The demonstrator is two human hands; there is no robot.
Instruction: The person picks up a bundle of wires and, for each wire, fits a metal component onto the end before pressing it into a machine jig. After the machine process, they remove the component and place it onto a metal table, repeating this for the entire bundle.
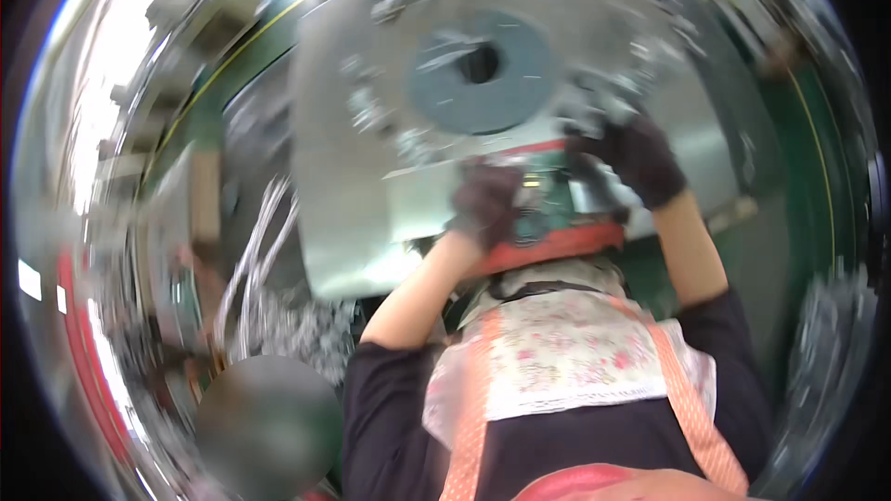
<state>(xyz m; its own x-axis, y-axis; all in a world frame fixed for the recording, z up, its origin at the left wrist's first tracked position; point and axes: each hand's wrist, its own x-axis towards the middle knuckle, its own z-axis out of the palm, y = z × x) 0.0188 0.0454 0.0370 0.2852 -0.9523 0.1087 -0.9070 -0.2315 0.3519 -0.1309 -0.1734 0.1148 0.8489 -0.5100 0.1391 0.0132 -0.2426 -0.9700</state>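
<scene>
Two dark-gloved hands at one red-and-green tray on the near edge of the tabletop point(343, 195).
The tray point(557, 244) looks stiff and probably fairly light, its smooth rim perhaps slippery under gloves; the two short ends seem the best places to hold. The left hand point(484, 199) is at its left end, the right hand point(640, 158) over its right; blur hides whether either is clamped on anything, so I cannot tell. Count: two hands, one tray, one grey ring point(445, 102) with one dark hole, and several clusters of shiny pieces point(367, 109), too blurred to number.
</scene>
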